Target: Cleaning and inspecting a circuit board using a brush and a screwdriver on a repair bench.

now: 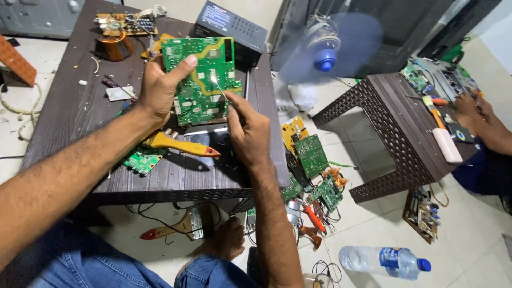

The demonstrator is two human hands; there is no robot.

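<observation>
Fingers (pixel 184 66) of left hand (pixel 160 88) clamp the green circuit board (pixel 205 80), held upright above the dark worktop (pixel 69 117). Right hand (pixel 248 133) pinches a thin metal probe (pixel 218 88), tip touching mid-board. Looks like a probing or picking step. Next move likely needs a steady board and fine tip control. Yellow-handled brush (pixel 178 145) lies below.

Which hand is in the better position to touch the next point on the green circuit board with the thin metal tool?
The right hand, probably. It grips the thin metal tool with its tip on the green circuit board. The left hand is occupied, clasping the board's left edge and keeping it raised above the dark table.
</observation>
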